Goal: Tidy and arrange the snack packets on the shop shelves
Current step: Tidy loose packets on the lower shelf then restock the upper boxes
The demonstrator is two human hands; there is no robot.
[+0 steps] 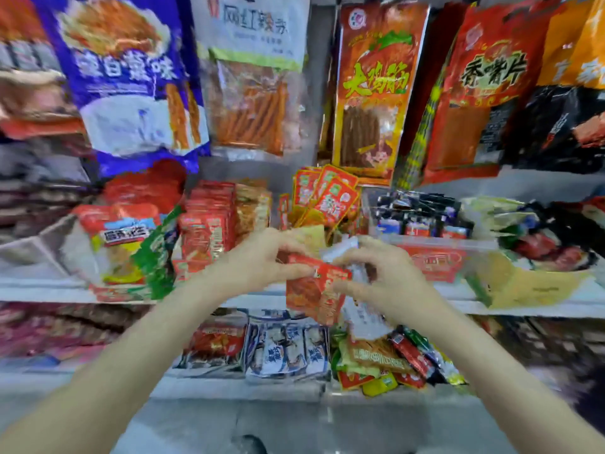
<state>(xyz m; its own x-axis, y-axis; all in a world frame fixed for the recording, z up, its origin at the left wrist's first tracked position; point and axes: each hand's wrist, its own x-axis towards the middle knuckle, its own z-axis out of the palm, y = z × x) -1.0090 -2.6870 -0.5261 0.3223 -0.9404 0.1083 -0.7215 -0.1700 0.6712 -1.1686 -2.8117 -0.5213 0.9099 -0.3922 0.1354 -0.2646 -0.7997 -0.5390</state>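
Fingers of the left hand (262, 260) curl and pinch the upper left edge of a small red foil snack packet (312, 290). Fingers of the right hand (376, 273) pinch its right edge together with a white-backed packet (340, 252) lying behind it; motion blur makes the exact finger contact hard to read. The red packet is held in the air between both hands, in front of the edge of the white middle shelf (49, 291).

Just behind the fingers, a fan of small red-and-yellow sachets (327, 194) stands upright. Left of the fingers stands a row of red packets on edge (206, 224). Right of the fingers sits a clear plastic bin (422, 221) of dark sachets. Below the fingers, blue-and-white packets (288, 348) and a loose heap of mixed green, red and yellow packets (393, 362) fill the lower shelf.

Above, a tall red-and-yellow hanging bag (376, 93) is partly covered by its neighbours. Print on all packets is blurred; outer shelf areas are smeared.
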